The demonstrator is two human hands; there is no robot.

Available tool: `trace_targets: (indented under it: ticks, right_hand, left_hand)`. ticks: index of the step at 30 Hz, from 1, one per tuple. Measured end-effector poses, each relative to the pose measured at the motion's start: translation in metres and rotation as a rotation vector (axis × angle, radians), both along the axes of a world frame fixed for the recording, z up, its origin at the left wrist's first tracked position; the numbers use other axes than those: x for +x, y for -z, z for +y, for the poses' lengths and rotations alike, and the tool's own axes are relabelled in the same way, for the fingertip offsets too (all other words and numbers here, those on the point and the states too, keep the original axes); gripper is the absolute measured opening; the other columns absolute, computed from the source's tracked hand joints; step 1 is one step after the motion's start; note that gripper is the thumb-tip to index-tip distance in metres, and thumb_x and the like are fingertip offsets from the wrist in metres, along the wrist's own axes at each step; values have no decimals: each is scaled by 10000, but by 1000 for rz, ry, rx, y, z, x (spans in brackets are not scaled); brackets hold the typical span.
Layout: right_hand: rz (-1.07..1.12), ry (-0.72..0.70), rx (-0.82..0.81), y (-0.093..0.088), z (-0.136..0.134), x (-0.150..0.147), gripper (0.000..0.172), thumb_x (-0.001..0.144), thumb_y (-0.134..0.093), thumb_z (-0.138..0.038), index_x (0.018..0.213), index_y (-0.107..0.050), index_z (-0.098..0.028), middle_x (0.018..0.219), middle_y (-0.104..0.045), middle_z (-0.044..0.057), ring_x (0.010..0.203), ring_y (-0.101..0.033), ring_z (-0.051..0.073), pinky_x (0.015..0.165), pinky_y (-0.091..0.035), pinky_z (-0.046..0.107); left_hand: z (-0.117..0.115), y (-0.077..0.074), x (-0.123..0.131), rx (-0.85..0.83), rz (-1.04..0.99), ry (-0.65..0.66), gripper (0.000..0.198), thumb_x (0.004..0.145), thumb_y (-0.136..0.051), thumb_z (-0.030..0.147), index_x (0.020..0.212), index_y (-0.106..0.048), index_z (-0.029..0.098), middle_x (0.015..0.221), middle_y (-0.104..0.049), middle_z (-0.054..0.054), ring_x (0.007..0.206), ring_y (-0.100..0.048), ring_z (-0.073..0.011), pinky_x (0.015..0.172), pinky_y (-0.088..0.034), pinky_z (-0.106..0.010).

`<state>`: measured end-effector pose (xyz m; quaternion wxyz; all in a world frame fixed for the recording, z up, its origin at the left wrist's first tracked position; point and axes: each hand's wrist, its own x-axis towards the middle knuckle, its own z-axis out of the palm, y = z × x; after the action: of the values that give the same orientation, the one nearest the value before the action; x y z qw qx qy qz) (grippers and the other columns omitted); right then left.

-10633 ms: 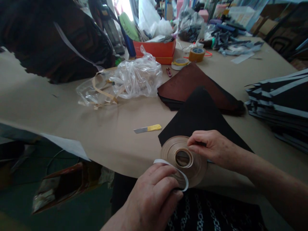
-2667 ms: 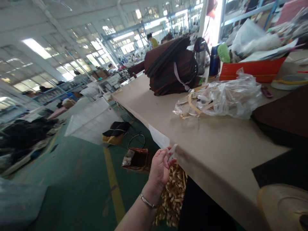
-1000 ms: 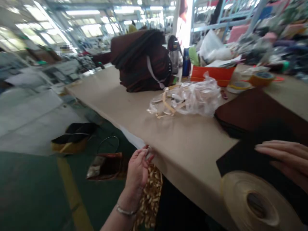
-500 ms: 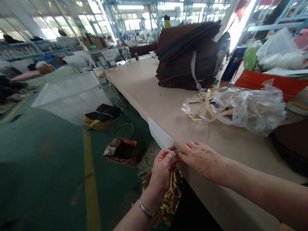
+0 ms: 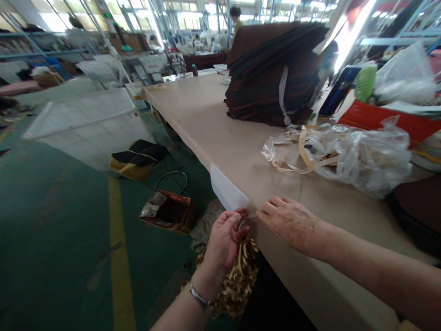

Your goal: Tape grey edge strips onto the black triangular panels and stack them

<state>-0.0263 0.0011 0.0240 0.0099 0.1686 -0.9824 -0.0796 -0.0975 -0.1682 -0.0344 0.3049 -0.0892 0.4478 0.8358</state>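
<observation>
At the near edge of the table [image 5: 193, 115], my left hand [image 5: 223, 234] is closed in a pinch, palm turned up. A thin pale strip [image 5: 252, 217] runs from its fingers to the fingertips of my right hand [image 5: 291, 225]. What the strip is made of is too small to tell. My right hand lies over the tabletop edge, fingers together and bent down on the strip's other end. Just beyond both hands, a white sheet [image 5: 227, 188] hangs over the edge. Below my left hand is a heap of curled golden strips [image 5: 237, 285].
A tied stack of dark brown pieces [image 5: 268, 78] stands on the table. Nearer lie a clear plastic bag [image 5: 368, 156] with tan strips and a dark brown pile [image 5: 420, 211]. On the floor are an open carton [image 5: 172, 214], a black-topped stool [image 5: 138, 156] and a white bin [image 5: 86, 124].
My left hand has drawn slightly left, away from my right hand, and more of the pale strip shows between them. The view has tilted a little.
</observation>
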Motion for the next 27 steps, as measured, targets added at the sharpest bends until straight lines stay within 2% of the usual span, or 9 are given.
trace_targets:
  ticks: [5, 7, 9, 11, 15, 18, 20, 23, 27]
  right_hand:
    - [-18, -10, 0, -1, 3, -4, 107, 868, -533, -181, 948, -598, -211, 914, -578, 45, 858, -513, 217, 658, -404, 325]
    - [-30, -12, 2, -5, 3, -3, 114, 887, -519, -201, 964, -602, -214, 943, -578, 51, 875, -508, 213, 648, -395, 310]
    - [-38, -25, -11, -12, 4, 0, 199, 916, -487, -235, 1091, -582, -249, 994, -576, 54, 885, -505, 210, 636, -384, 297]
    - [-63, -23, -36, -19, 9, 6, 290, 945, -434, -244, 1219, -524, -279, 1030, -577, 55, 887, -508, 204, 637, -379, 289]
    - [-169, 55, -92, -31, 31, 27, 374, 939, -367, -141, 1286, -477, -221, 1042, -598, 69, 893, -536, 194, 666, -401, 285]
    - [-168, 136, -190, -42, 45, 56, 398, 939, -375, -160, 1330, -440, -194, 1054, -621, 78, 883, -574, 185, 718, -432, 293]
    - [-137, 198, -259, -44, 53, 78, 366, 939, -389, -195, 1290, -491, -175, 1046, -643, 92, 895, -599, 188, 756, -447, 296]
    - [-70, 256, -355, -29, 66, 99, 379, 922, -411, -190, 1282, -529, -195, 1075, -655, 99, 938, -623, 201, 794, -461, 304]
    - [-43, 244, -458, -5, 72, 102, 400, 895, -413, -161, 1259, -566, -227, 1100, -655, 90, 961, -635, 209, 800, -480, 318]
  left_hand:
    - [-35, 11, -25, -112, -44, -127, 34, 761, -596, 143, 741, -570, 151, 870, -689, -62, 759, -665, -149, 524, -543, -195]
    - [-47, 7, -26, -153, -21, -148, 44, 766, -583, 139, 731, -563, 157, 832, -693, -41, 715, -666, -140, 510, -540, -189]
    - [-50, -3, -18, -166, 5, -121, 69, 753, -606, 156, 706, -556, 163, 829, -704, -28, 719, -671, -151, 512, -545, -199]
    - [-45, -14, -6, -162, 58, -55, 93, 724, -652, 181, 692, -566, 164, 829, -716, -30, 742, -676, -172, 527, -552, -214]
    - [-17, -36, 25, -150, 294, 70, 149, 659, -743, 225, 689, -614, 157, 797, -724, -45, 773, -680, -202, 550, -543, -216]
    - [3, -52, 54, -151, 365, 143, 174, 655, -763, 252, 672, -622, 151, 795, -715, -38, 691, -657, -155, 564, -523, -204]
    - [11, -59, 72, -170, 377, 213, 180, 671, -759, 267, 681, -620, 153, 807, -708, -25, 598, -614, -107, 564, -505, -200]
    - [16, -55, 88, -202, 392, 255, 196, 706, -728, 279, 652, -595, 145, 776, -685, -31, 626, -592, -107, 578, -483, -201]
    - [9, -40, 94, -271, 457, 262, 189, 759, -681, 288, 676, -600, 140, 785, -675, -37, 594, -553, -92, 607, -465, -217]
